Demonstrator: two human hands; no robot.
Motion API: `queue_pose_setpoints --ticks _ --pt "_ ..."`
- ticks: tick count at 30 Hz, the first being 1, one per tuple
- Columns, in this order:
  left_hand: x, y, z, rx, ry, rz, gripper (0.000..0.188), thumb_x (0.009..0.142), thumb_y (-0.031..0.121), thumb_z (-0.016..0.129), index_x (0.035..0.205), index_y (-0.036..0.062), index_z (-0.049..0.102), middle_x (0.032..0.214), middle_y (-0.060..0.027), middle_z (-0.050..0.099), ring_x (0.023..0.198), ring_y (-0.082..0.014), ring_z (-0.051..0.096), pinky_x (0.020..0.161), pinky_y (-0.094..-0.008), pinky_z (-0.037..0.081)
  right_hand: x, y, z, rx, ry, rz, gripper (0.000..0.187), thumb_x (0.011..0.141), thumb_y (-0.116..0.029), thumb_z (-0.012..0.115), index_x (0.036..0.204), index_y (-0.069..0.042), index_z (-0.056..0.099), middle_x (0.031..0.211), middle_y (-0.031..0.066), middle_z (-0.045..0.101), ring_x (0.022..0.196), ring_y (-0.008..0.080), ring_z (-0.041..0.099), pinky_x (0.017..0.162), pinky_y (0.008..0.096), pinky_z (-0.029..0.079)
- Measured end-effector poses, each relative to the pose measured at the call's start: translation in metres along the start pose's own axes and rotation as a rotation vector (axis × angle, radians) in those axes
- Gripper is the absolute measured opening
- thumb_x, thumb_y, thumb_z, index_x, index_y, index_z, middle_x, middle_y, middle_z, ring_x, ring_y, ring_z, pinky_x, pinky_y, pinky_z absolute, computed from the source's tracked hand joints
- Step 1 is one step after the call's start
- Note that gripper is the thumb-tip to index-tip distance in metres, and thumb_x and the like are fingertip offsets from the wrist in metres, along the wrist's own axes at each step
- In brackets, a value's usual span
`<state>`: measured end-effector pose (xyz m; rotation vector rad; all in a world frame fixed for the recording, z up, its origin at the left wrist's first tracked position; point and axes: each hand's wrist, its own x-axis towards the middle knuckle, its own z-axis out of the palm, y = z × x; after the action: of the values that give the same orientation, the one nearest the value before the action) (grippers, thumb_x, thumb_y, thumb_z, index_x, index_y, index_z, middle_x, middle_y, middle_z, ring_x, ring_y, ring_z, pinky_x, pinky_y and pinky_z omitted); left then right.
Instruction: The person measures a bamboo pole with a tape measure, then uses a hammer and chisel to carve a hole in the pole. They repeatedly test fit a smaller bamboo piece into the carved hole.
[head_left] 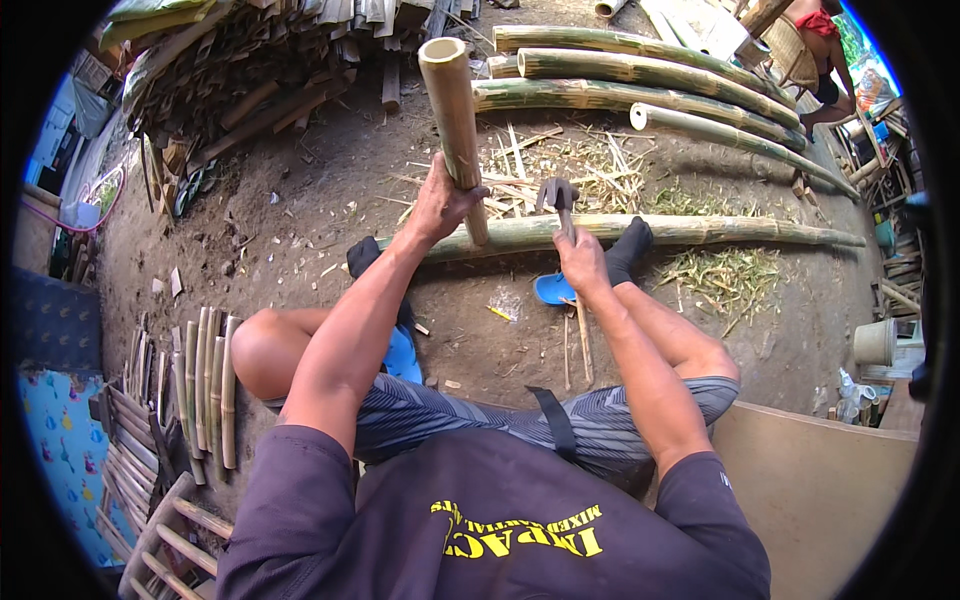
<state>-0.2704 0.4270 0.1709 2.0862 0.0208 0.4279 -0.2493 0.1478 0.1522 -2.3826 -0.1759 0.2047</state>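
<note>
My left hand [445,205] is closed around a short bamboo tube [455,115], which it holds nearly upright. The tube's lower end meets or stands just in front of a long bamboo pole [720,231] lying across the ground; contact cannot be told. In my right hand [582,263] is a claw hammer [558,194], gripped by its handle, with the head up and close to the pole. My feet in black socks are by the pole, one on each side of the hands. A blue slipper [555,289] lies below the hammer.
Several bamboo poles [650,95] lie at the back right. A pile of split wood [240,80] stands at the back left, and cut bamboo pieces [205,390] lie at left. Shavings [725,280] litter the ground. Another person [825,45] is far right; a bucket [875,343] stands nearer.
</note>
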Motion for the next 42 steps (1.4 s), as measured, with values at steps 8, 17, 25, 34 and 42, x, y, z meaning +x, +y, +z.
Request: queue_pose_setpoints --ticks 8,17,25,34,42 --pt "-0.005 0.007 0.013 -0.012 0.041 -0.007 0.065 0.086 0.026 0.082 0.131 0.0006 0.044 0.117 -0.0240 0.058 0.111 -0.0387 0.059 0.097 -0.0477 0.047 -0.001 -0.196 -0.161 0.064 0.143 -0.730 0.026 0.107 -0.027 0.055 0.106 -0.004 0.044 0.070 0.0216 0.063 0.068 0.0394 0.070 0.056 0.0486 0.050" --pt "-0.011 0.012 0.014 0.045 0.037 -0.006 0.063 0.089 0.028 0.080 0.132 -0.0005 0.042 0.118 -0.0246 0.057 0.111 -0.0398 0.059 0.096 -0.0477 0.047 -0.004 -0.256 -0.178 -0.604 0.035 -0.717 0.030 0.101 -0.028 0.061 0.110 0.000 0.054 0.089 0.0234 0.072 0.089 0.0426 0.072 0.078 0.0528 0.057" --pt "-0.019 0.002 0.016 0.057 -0.030 -0.108 0.070 0.090 0.031 0.080 0.139 0.0024 0.040 0.125 -0.0249 0.057 0.120 -0.0387 0.059 0.099 -0.0469 0.048 0.002 -0.238 -0.139 -0.633 -0.024 -0.546 0.025 0.101 -0.020 0.057 0.111 0.000 0.049 0.083 0.0279 0.071 0.077 0.0442 0.073 0.066 0.0543 0.059" --pt "0.022 0.047 0.007 -0.275 0.209 -0.050 0.061 0.081 0.034 0.086 0.120 0.0025 0.053 0.101 -0.0172 0.070 0.092 -0.0279 0.069 0.082 -0.0412 0.055 0.010 -0.038 -0.026 -0.063 -0.155 -0.194 0.029 0.095 -0.028 0.064 0.101 -0.001 0.058 0.086 0.0292 0.070 0.088 0.0503 0.068 0.077 0.0549 0.055" --pt "0.031 0.080 0.007 -0.422 0.327 -0.059 0.053 0.079 0.024 0.089 0.117 0.0050 0.056 0.096 -0.0100 0.074 0.086 -0.0162 0.072 0.077 -0.0334 0.058 -0.019 0.124 0.082 -0.516 -0.540 0.135 0.046 0.086 -0.032 0.078 0.119 -0.003 0.064 0.117 0.0220 0.068 0.115 0.0386 0.064 0.099 0.0499 0.050"
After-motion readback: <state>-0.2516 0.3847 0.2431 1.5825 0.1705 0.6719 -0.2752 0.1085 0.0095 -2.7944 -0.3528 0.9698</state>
